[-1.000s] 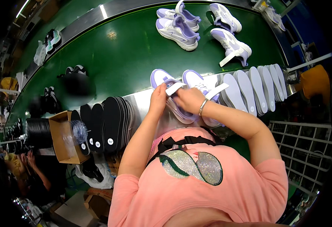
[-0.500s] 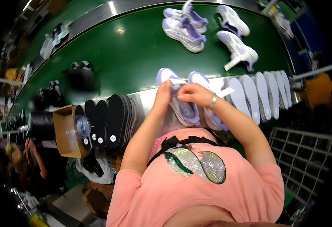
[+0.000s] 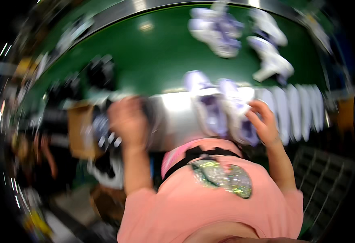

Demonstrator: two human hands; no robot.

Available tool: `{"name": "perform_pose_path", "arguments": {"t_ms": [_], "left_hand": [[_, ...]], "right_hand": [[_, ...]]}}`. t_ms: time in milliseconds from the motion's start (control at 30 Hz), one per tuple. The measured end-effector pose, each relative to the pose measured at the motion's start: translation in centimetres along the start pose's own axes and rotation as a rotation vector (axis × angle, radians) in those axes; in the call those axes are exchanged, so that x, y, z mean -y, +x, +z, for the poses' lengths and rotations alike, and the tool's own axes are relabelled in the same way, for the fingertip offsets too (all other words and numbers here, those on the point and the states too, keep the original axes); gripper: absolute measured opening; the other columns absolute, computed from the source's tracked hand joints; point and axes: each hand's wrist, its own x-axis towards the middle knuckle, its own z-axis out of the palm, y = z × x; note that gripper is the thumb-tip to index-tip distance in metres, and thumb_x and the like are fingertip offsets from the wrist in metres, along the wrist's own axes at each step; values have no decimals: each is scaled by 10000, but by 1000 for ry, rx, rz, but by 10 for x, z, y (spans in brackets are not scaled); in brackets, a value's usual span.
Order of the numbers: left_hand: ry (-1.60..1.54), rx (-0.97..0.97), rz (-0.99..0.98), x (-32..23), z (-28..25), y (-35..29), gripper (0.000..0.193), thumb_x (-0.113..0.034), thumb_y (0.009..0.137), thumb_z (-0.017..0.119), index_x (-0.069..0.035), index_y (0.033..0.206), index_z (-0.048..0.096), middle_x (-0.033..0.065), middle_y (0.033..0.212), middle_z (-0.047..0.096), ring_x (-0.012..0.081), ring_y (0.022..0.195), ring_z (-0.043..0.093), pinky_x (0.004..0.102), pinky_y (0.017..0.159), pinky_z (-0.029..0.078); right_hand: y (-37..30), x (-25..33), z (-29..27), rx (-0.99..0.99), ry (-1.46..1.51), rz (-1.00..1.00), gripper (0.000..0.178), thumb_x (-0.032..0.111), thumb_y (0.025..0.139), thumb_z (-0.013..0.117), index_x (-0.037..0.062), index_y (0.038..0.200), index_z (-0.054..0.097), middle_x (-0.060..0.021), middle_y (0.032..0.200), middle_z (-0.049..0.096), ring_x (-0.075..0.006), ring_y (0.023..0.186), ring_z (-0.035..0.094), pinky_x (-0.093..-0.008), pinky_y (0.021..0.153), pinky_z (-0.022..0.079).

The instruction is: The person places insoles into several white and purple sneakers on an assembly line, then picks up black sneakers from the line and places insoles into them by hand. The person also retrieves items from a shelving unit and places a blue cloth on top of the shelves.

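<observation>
My left hand (image 3: 128, 119) is over the black insoles (image 3: 147, 117) standing in a row at the left; motion blur smears its fingers, so I cannot tell whether it grips one. At the right, my right hand (image 3: 264, 121) bends thumb and finger in a pinch against the side of a white and lilac sneaker (image 3: 236, 107). What is between those fingertips is too blurred to make out. Beside it lies the matching sneaker (image 3: 210, 107), untouched, its opening toward me. Both rest on the metal edge of the table.
White insoles (image 3: 293, 113) stand in a row to the right. More white and lilac sneakers (image 3: 218, 30) lie on the green surface (image 3: 157, 56); dark shoes (image 3: 100, 73) are farther left. A cardboard box (image 3: 79, 129) sits by the black insoles, and a wire rack (image 3: 325, 178) is at lower right.
My left hand has left the sneaker and swung left to the black insoles. The right hand has shifted from the left sneaker to the outer side of the right one. The view has turned slightly.
</observation>
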Motion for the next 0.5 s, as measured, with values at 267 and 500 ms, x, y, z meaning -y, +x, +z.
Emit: {"name": "perform_pose_path", "arguments": {"t_ms": [267, 500], "left_hand": [[745, -494, -137, 202, -41, 9, 445, -314, 765, 550, 39, 1027, 487, 198, 965, 538, 314, 864, 532, 358, 730, 429], [-986, 721, 3, -128, 73, -6, 429, -115, 718, 581, -19, 1100, 408, 116, 1051, 473, 215, 974, 463, 319, 833, 375]], "right_hand": [[0, -118, -100, -520, -347, 37, 146, 114, 730, 534, 16, 836, 551, -121, 784, 568, -251, 704, 546, -313, 636, 432], [-29, -228, -237, -749, -950, 556, 351, 230, 684, 611, 87, 982, 494, -129, 986, 521, -273, 929, 489, -385, 803, 387]]}}
